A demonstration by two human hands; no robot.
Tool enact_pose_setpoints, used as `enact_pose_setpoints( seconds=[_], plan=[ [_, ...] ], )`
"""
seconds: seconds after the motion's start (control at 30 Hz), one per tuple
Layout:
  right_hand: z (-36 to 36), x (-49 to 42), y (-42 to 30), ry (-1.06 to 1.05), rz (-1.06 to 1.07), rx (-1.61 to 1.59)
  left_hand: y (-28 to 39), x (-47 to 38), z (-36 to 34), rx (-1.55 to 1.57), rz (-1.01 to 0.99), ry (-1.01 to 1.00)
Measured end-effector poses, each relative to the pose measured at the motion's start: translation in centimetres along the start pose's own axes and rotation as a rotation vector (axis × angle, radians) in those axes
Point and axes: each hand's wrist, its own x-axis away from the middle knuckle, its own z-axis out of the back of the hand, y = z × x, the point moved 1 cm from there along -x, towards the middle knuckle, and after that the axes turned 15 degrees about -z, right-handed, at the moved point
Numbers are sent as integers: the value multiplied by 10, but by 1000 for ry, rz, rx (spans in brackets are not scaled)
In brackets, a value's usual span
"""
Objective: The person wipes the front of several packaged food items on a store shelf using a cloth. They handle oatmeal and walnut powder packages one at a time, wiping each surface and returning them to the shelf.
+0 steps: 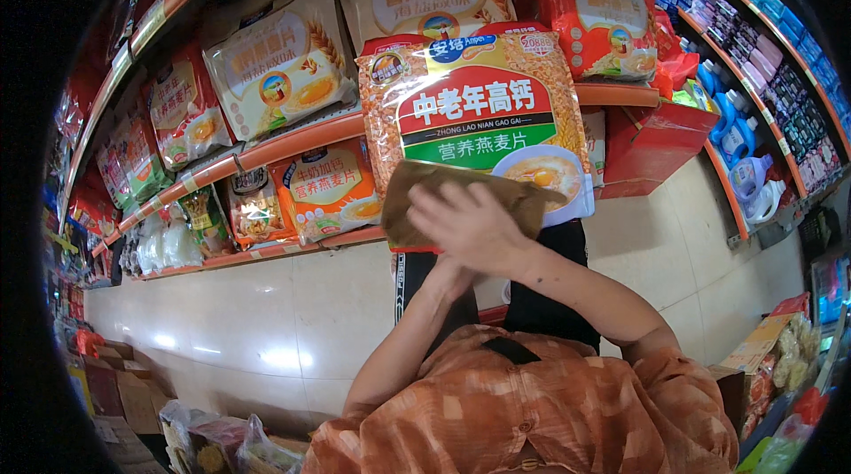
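A large oatmeal bag is tilted up in front of me, its printed front facing me and its top against the shelf stock. Over its lower part lies a brown cloth-like sheet; the material is not certain. My right hand is spread across that sheet, palm down, blurred by motion. Beneath it, at the bag's bottom edge, is my left hand. Only its wrist and heel show, as the fingers are hidden behind my right hand and the bag.
An orange-edged shelf runs across the front with pale oatmeal bags and a red oatmeal bag. Below stands an orange oatmeal bag. Blue detergent bottles fill a rack at right. Cardboard boxes sit behind left on the tiled floor.
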Motion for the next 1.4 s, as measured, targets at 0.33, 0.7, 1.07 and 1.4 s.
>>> enact_pose_setpoints(
  seconds=[0.33,0.7,1.07,1.4],
  plan=[
    [-2,-51,61,77,-228,172,8,0,-2,117,-14,-14],
    [3,-11,161,194,-782,69,5,1,-2,85,38,24],
    [5,-5,160,172,-861,-6,6,0,1,92,28,14],
    [3,-4,158,175,-853,18,7,2,0,84,6,7]
  ],
)
